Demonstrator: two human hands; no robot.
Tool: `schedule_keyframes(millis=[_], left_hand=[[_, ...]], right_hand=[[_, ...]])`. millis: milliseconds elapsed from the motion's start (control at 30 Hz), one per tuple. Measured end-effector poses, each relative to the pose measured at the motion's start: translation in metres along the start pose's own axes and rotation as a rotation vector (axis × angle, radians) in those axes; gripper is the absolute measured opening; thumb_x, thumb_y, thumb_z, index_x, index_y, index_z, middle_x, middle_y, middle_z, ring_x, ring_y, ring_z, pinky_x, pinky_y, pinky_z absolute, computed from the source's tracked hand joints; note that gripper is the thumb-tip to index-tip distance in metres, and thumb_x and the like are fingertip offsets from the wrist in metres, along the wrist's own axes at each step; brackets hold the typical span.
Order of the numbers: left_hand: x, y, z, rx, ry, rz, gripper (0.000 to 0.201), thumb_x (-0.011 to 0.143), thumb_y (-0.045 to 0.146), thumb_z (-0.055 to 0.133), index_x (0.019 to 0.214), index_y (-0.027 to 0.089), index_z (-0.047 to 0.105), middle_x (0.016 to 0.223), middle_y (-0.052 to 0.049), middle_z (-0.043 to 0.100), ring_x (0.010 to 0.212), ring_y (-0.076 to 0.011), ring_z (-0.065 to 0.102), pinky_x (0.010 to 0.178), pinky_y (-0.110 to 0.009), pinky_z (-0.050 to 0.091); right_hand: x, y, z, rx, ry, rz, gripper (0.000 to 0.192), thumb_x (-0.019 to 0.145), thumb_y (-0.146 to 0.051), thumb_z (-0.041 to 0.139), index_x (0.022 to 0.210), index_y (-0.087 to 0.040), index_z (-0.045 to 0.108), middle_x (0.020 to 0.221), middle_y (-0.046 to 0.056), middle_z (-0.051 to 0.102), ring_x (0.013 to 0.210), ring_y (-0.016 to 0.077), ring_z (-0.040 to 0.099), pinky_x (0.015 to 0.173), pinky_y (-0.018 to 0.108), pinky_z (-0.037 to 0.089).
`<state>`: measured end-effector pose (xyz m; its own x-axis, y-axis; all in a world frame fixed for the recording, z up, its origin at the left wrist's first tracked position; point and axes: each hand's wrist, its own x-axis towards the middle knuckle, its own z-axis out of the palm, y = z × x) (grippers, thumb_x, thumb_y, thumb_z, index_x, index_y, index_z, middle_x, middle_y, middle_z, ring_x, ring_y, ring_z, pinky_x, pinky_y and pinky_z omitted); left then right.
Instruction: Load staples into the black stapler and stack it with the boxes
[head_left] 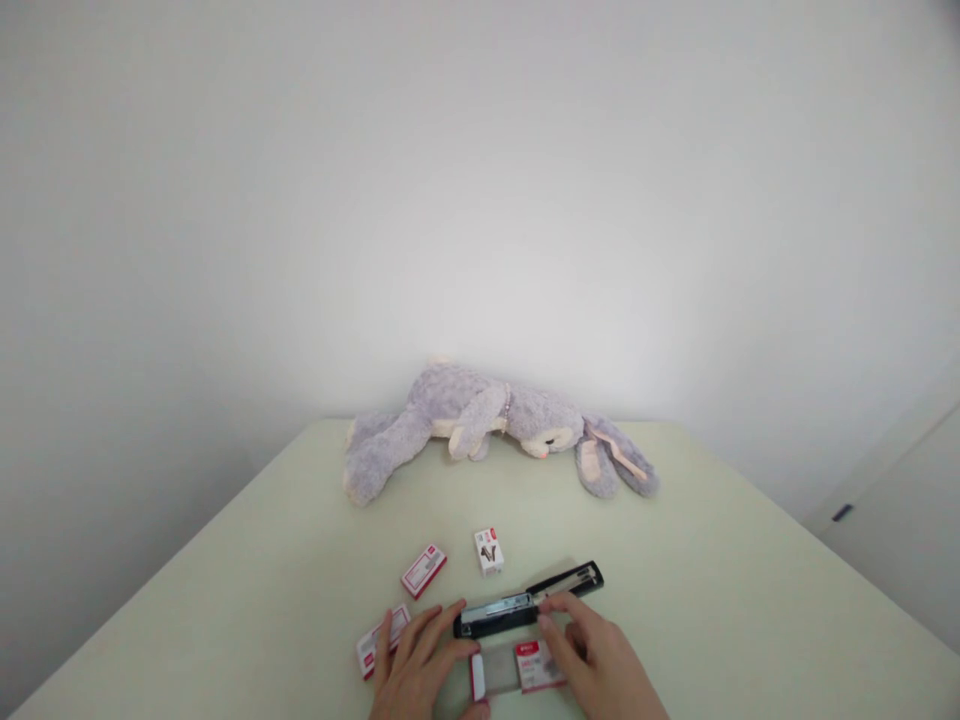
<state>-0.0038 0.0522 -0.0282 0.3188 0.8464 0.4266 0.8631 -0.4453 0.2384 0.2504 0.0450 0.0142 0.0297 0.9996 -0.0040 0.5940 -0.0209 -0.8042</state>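
A black stapler [495, 614] lies opened out on the table, its metal staple channel facing up and its other arm stretching to the far right. My left hand [420, 660] rests with fingers spread, fingertips by the stapler's left end and thumb beside the red-and-white end of a staple box. My right hand [596, 655] has thumb and index finger pinched at the stapler's middle; anything between them is too small to make out. Below the stapler a clear-windowed tray [501, 670] sticks out of a red-and-white staple box [534, 667], partly covered by my right hand.
A red-and-white box [373, 650] lies partly under my left fingers. Beyond it are another flat box [424, 571] and a small white box [488, 551]. At the table's [720, 560] back, a grey plush rabbit [457, 400] lies on its side against the wall.
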Motion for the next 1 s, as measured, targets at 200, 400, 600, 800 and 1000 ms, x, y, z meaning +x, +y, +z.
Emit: schedule_keyframes(millis=[200, 400, 600, 800, 1000], left_hand=[[0.001, -0.006, 0.002, 0.002, 0.001, 0.016, 0.037, 0.071, 0.050, 0.084, 0.106, 0.042, 0.074, 0.136, 0.005, 0.068, 0.127, -0.0258, 0.059, 0.125, -0.063, -0.004], [0.008, -0.026, -0.010, -0.020, -0.095, 0.199, 0.037, 0.082, 0.059, 0.072, 0.118, 0.049, 0.068, 0.141, 0.009, 0.064, 0.125, -0.0226, 0.063, 0.127, -0.058, 0.015], [0.002, -0.017, 0.002, 0.001, -0.071, 0.109, 0.037, 0.077, 0.045, 0.078, 0.113, 0.043, 0.070, 0.145, 0.006, 0.062, 0.128, -0.0258, 0.059, 0.127, -0.061, 0.007], [-0.004, -0.007, 0.017, 0.039, 0.024, 0.018, 0.044, 0.068, 0.043, 0.084, 0.110, 0.042, 0.071, 0.147, 0.005, 0.060, 0.127, -0.0278, 0.059, 0.124, -0.064, -0.009], [-0.004, -0.011, 0.017, 0.051, 0.012, 0.037, 0.054, 0.066, 0.038, 0.085, 0.117, 0.041, 0.068, 0.144, 0.004, 0.063, 0.126, -0.0279, 0.060, 0.126, -0.063, -0.002]], right_hand=[[0.012, -0.040, 0.033, 0.048, -0.085, -0.083, 0.032, 0.097, -0.044, 0.049, 0.091, -0.021, 0.070, 0.066, 0.000, 0.064, 0.060, 0.0161, 0.056, 0.055, 0.024, 0.034], [0.015, -0.035, 0.039, 0.069, -0.002, -0.039, 0.028, 0.097, -0.042, 0.048, 0.103, -0.022, 0.067, 0.064, -0.001, 0.066, 0.057, 0.0169, 0.058, 0.056, 0.025, 0.037], [0.019, -0.032, 0.058, 0.284, -0.107, 0.003, 0.031, 0.089, -0.042, 0.057, 0.103, -0.017, 0.069, 0.062, -0.001, 0.062, 0.054, 0.0146, 0.053, 0.052, 0.024, 0.036], [0.021, -0.039, 0.079, 0.404, -0.028, 0.063, 0.028, 0.084, -0.045, 0.065, 0.092, -0.017, 0.067, 0.052, -0.010, 0.041, 0.049, 0.0112, 0.039, 0.050, 0.022, 0.030], [0.025, -0.061, 0.078, 0.263, -0.033, -0.023, 0.016, 0.086, -0.029, 0.060, 0.091, -0.018, 0.070, 0.052, -0.010, 0.041, 0.050, 0.0113, 0.040, 0.053, 0.023, 0.029]])
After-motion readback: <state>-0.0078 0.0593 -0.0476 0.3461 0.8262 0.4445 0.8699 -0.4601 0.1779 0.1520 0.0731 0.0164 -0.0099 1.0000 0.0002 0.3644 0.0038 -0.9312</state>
